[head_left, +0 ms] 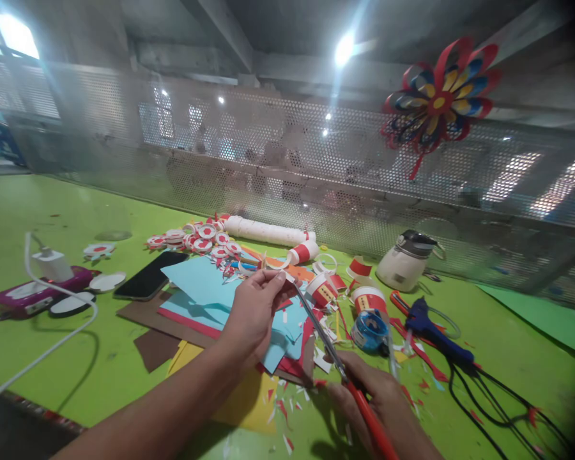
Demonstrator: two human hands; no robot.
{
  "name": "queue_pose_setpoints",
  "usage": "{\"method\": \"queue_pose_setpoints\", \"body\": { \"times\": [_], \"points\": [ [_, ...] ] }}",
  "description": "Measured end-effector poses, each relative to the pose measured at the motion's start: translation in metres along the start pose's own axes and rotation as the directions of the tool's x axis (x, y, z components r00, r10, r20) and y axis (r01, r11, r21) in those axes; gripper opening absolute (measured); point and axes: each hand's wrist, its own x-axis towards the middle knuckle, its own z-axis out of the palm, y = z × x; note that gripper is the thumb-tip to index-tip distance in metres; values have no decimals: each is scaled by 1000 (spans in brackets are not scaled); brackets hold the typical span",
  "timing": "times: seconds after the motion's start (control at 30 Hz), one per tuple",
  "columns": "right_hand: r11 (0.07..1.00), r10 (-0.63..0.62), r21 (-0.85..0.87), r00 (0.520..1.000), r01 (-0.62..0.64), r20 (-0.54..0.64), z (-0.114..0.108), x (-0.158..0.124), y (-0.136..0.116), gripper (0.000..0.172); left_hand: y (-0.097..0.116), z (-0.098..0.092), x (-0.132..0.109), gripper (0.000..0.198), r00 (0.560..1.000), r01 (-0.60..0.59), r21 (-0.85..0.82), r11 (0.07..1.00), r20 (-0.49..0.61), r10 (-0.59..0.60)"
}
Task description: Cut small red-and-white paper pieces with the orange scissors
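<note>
My left hand [257, 313] pinches a small white piece of paper [289, 276] between thumb and fingers, above the stacked paper. My right hand [371, 390] is wrapped around the red handle of a pair of scissors [326, 345]. Their long metal blades point up and left, with the tips at the white piece; whether they touch it I cannot tell. Under my left hand lie light blue sheets [199, 291] over red and brown ones. Paper scraps [287, 409] in white and red are strewn below the blades.
Red-and-white paper cup pieces [323, 291], a tape roll [370, 331] and a blue glue gun [436, 335] with its cable are at right. A phone [151, 275] and a purple power strip [48, 291] lie left. Red-and-white discs [204, 245] and a white cup stack [268, 231] stand behind.
</note>
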Motion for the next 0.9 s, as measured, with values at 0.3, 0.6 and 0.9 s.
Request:
{"method": "queue_pose_setpoints", "body": {
  "times": [0.3, 0.6, 0.9],
  "points": [
    [998, -38, -47, 999, 37, -21, 0, -1, 1, 28, 1, 4, -4, 13, 999, -35, -12, 999, -12, 34],
    [998, -33, -48, 999, 32, -37, 1, -2, 0, 30, 0, 6, -6, 11, 999, -42, -38, 998, -28, 41],
    [996, -52, -78, 997, 48, -48, 2, -2, 1, 31, -1, 6, -7, 11, 998, -61, -35, 998, -22, 61]
  ]
}}
